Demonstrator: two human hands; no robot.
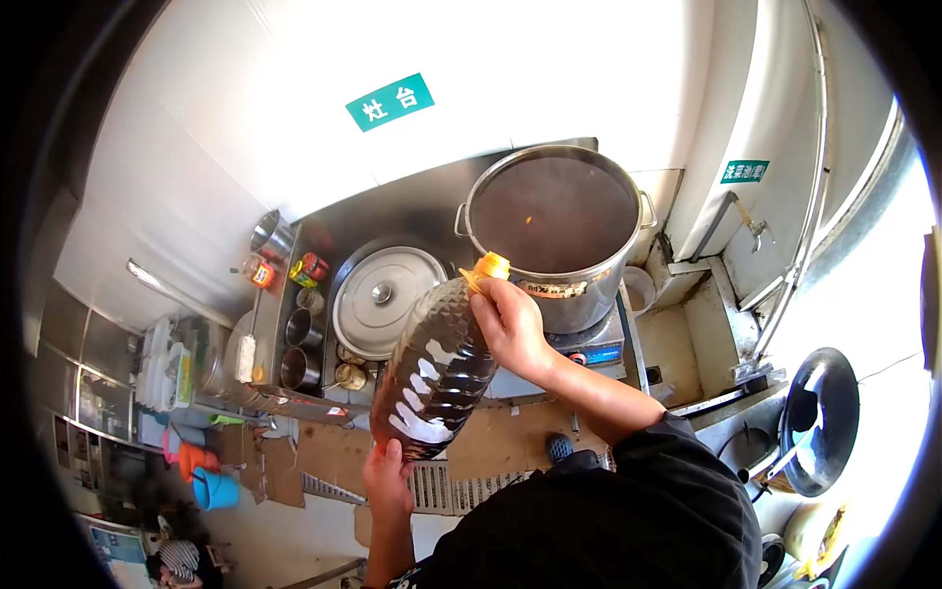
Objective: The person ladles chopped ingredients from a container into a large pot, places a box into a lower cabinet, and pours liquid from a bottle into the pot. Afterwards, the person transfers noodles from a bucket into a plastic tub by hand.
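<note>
Tilted across the middle of the view is a big clear plastic bottle of dark liquid, its yellow top pointing up and right. My right hand is wrapped round its neck just below that top. Down at the base, my left hand grips the bottle from below. A tall steel stockpot holding dark liquid stands right beyond the yellow top, which overlaps the pot's near rim in this view. Left of the bottle lies a round metal lid with a knob.
Steel canisters and red-labelled jars line the counter's left end. At right are a sink under a tap and a black wok. A blue bucket stands on the floor; a person shows at lower left.
</note>
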